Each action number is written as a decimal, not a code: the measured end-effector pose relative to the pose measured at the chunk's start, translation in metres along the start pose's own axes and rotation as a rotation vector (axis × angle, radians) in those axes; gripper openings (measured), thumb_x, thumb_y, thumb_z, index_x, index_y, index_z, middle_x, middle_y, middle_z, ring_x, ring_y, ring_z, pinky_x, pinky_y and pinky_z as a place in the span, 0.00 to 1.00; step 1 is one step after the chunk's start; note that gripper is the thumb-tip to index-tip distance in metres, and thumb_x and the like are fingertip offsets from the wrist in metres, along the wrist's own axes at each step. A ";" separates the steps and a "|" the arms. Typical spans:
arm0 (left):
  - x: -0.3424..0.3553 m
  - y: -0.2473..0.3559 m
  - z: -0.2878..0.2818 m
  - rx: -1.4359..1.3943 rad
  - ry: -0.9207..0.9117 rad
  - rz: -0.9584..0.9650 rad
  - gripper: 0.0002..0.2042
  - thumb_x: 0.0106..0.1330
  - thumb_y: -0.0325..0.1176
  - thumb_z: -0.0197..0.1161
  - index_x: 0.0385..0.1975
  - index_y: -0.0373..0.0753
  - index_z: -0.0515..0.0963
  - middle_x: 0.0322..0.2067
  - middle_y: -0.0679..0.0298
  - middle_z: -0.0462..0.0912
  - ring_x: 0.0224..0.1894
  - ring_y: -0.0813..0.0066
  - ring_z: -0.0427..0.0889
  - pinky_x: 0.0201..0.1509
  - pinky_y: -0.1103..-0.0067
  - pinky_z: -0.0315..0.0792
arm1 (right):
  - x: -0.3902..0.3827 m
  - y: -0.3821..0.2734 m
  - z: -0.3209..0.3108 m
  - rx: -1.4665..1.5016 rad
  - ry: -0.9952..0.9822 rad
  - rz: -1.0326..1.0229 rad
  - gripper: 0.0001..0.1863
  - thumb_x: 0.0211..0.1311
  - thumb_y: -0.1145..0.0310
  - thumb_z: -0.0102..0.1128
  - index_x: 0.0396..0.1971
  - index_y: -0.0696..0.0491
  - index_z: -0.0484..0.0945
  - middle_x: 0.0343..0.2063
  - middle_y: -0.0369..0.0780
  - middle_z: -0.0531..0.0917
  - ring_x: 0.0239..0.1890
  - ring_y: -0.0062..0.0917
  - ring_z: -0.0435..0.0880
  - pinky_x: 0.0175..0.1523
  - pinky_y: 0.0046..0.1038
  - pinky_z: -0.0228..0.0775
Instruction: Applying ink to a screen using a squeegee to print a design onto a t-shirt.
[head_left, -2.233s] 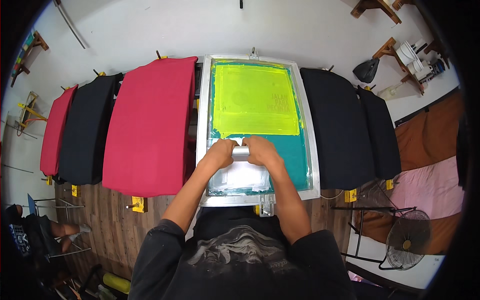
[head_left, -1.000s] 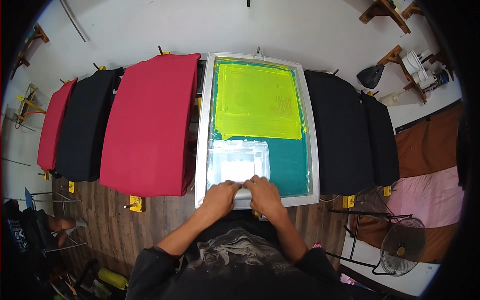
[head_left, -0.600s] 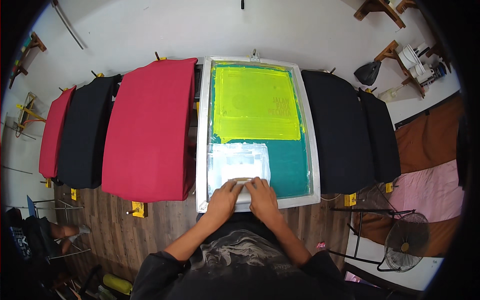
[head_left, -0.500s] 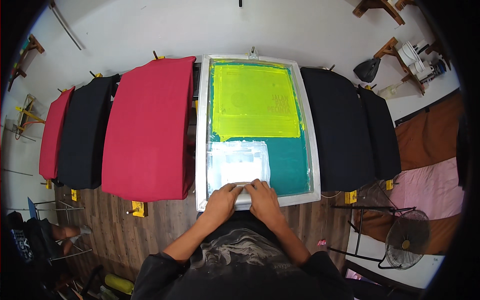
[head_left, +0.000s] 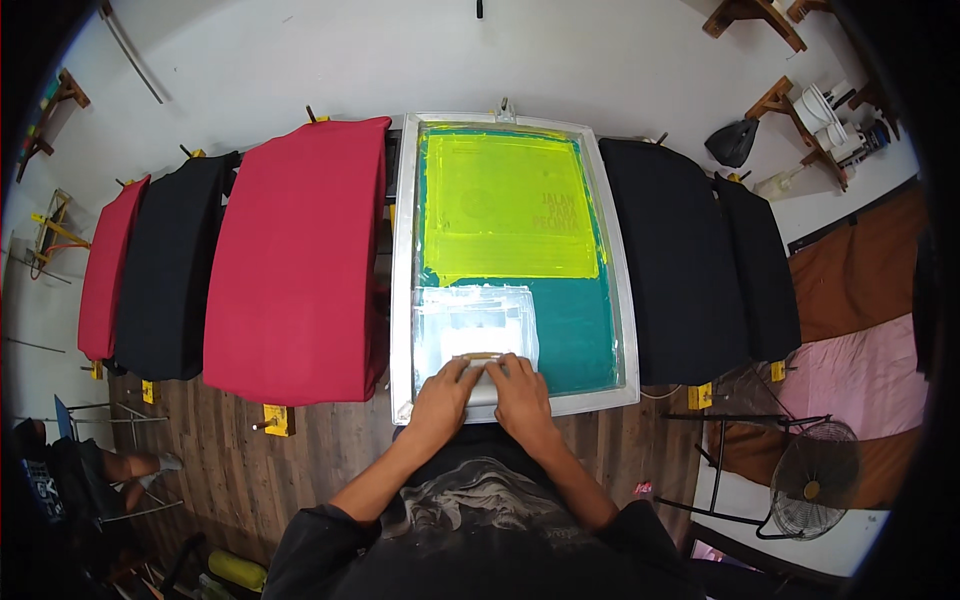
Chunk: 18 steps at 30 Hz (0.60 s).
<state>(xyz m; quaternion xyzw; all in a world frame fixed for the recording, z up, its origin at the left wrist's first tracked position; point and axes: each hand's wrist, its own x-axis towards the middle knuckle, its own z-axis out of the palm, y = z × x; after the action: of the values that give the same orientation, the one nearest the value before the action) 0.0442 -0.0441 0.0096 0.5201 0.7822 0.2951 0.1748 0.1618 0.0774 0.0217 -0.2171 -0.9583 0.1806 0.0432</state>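
A screen-printing screen with a pale metal frame lies in front of me, its mesh green. Its far part carries a yellow-green tape-edged area with faint lettering; white ink covers the near left part. Both my hands grip a squeegee at the near end of that white ink. My left hand has its fingers bent over the squeegee's left side. Close beside it, my right hand holds the right side. My palms and fingers hide most of the squeegee, including its blade.
Red fabric on a board stands left of the screen, black fabric on the right, with more covered boards beyond. A fan stands at lower right. Another person's leg shows at lower left. Yellow brackets stick out below the boards.
The squeegee's top edge now shows more above my fingertips, and my hands have shifted slightly left. Both hands still grip it at the near end of the white ink.
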 end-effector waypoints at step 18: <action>-0.005 0.006 -0.008 -0.071 -0.060 -0.039 0.28 0.47 0.15 0.59 0.54 0.33 0.75 0.51 0.46 0.77 0.52 0.48 0.77 0.52 0.63 0.74 | -0.003 -0.006 -0.015 0.015 -0.074 0.010 0.26 0.43 0.80 0.64 0.48 0.54 0.76 0.44 0.43 0.76 0.49 0.37 0.76 0.47 0.40 0.68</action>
<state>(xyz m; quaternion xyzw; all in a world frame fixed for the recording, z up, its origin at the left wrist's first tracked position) 0.0457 -0.0490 0.0200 0.5067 0.7757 0.3037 0.2222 0.1650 0.0761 0.0377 -0.2146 -0.9568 0.1958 0.0085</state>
